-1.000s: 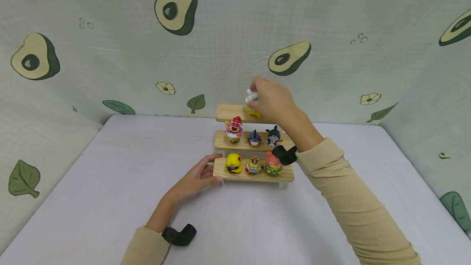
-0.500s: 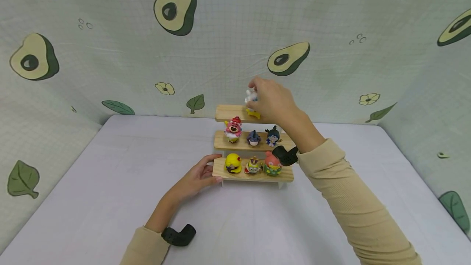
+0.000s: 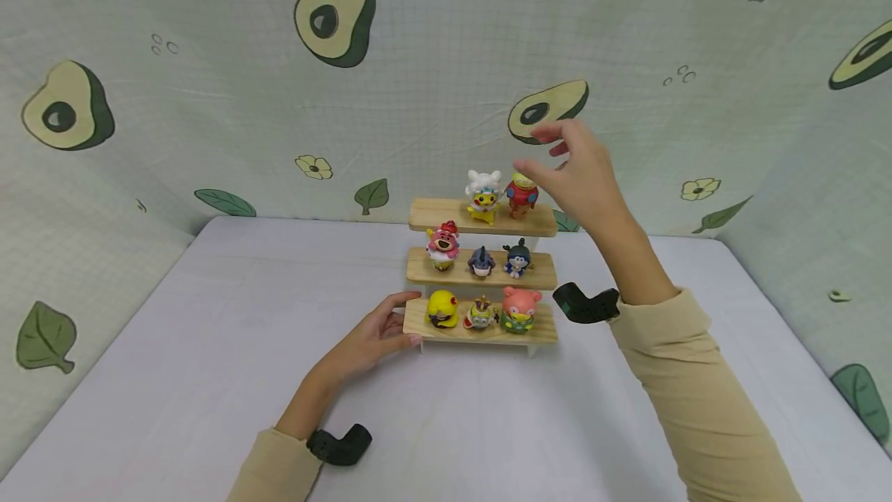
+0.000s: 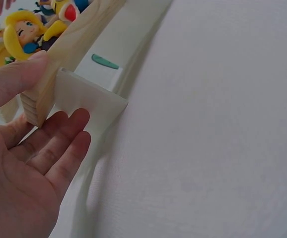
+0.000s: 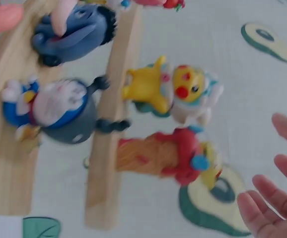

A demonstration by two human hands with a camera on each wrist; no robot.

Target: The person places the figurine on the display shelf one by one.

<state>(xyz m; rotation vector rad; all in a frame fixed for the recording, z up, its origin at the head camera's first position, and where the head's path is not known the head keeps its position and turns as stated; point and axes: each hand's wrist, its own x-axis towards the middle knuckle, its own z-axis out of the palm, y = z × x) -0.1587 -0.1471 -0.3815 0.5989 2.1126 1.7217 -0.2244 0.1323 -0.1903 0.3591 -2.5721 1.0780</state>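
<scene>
My left hand (image 3: 379, 331) holds the left end of the lowest tier of a three-tier wooden display shelf (image 3: 533, 336). In the left wrist view its thumb (image 4: 32, 72) lies on the plank, the other fingers (image 4: 59, 144) below and beside it. My right hand (image 3: 581, 177) is raised right of the top tier, thumb and fingers apart, holding nothing. On that tier stand a yellow figurine in a white hood (image 3: 483, 196) and a red-and-brown figurine (image 3: 522, 196), its head partly behind the right thumb in the head view. The right wrist view shows fingers (image 5: 267, 208) apart from both figurines.
The middle tier carries a pink bear figurine (image 3: 443, 245), a blue-grey donkey figurine (image 3: 481, 261) and a dark-haired figurine (image 3: 517, 258). Below stand a yellow-haired figurine (image 3: 442, 309), a crowned figurine (image 3: 480, 314) and a pink figurine (image 3: 519, 308). An avocado-print cloth (image 3: 446, 60) hangs behind the white table (image 3: 279, 293).
My right hand has let go of the white-hooded figurine and moved up and right, its fingers spreading. The red-and-brown figurine has come into view. My left hand stays on the shelf.
</scene>
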